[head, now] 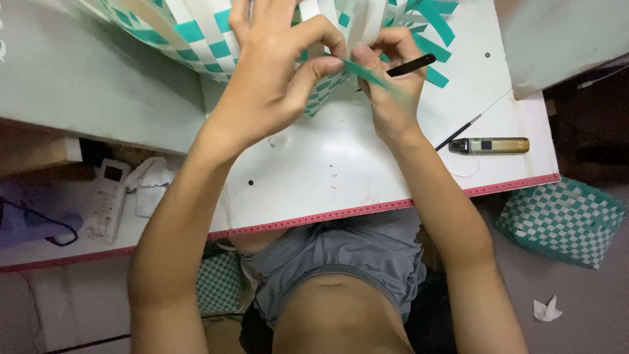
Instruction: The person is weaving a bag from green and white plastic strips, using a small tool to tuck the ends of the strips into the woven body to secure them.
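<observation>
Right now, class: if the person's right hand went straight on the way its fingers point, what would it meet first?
The right hand, holding a black tool and pinching a green strip, points up and left. It would probably first meet the left hand's fingertips, then the woven green-and-white basket; depth is unclear.

A chequered pattern of teal and white strips is shown by the woven basket (216, 33) at the far edge. The same teal-and-white check is seen on a finished basket (557, 219) at the right. The white table (341, 164) is edged in red.
</observation>
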